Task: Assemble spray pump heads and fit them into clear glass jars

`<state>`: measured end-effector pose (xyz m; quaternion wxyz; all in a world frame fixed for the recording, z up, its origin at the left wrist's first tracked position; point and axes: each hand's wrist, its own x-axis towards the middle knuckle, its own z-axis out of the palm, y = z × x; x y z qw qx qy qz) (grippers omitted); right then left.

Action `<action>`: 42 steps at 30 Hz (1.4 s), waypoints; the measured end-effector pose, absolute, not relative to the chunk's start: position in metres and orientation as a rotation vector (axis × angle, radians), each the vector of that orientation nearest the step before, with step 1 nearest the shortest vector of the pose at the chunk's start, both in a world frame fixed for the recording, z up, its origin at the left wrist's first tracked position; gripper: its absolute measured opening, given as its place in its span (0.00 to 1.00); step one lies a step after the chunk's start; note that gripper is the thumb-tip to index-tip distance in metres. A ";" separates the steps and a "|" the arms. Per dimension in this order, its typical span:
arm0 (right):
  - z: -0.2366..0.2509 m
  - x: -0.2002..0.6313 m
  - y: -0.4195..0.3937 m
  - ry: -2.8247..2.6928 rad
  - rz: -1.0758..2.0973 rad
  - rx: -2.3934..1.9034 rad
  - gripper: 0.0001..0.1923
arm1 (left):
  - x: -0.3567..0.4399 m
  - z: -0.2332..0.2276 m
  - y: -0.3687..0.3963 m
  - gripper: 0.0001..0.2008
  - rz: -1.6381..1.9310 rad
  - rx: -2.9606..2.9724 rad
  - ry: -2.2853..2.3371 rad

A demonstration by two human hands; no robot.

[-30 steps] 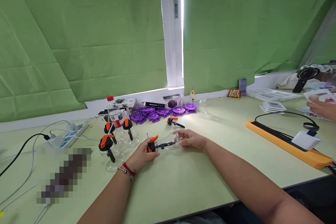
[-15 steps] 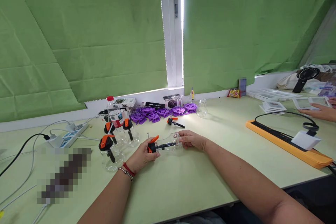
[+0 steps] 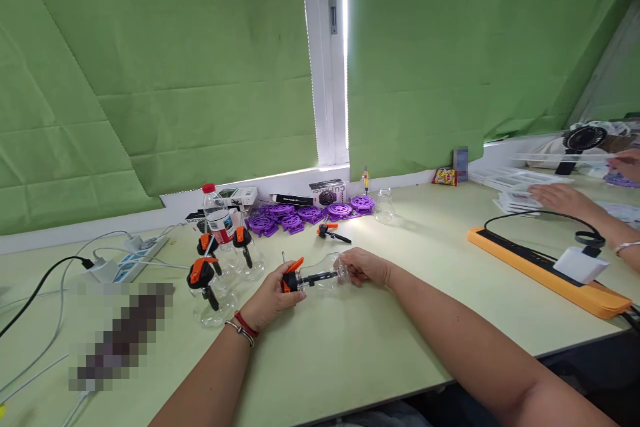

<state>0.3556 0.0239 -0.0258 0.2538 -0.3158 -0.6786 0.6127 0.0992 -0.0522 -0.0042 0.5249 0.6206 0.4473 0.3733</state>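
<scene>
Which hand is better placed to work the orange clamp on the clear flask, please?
Probably the left hand: its fingers already grip the clamp, while the right hand steadies the flask.

Both hands work at mid-counter (image 3: 350, 360). The left hand (image 3: 273, 297) grips the orange-and-black clamp (image 3: 291, 278) fitted at the mouth of a clear bottle (image 3: 323, 273) lying on its side; the right hand (image 3: 367, 265) closes around the bottle's base. Just left stand three more clear bottles with clamps (image 3: 220, 267), beside a red-capped water bottle (image 3: 218, 217). Purple parts (image 3: 313, 212) line the counter's far edge. A loose clamp (image 3: 331, 233) lies near them. Another person's hand (image 3: 563, 199) rests near the counter's right edge.
</scene>
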 end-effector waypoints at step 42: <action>-0.024 0.350 0.020 -1.840 1.555 -0.840 0.32 | 0.098 -0.001 -0.053 0.39 0.889 1.447 1.106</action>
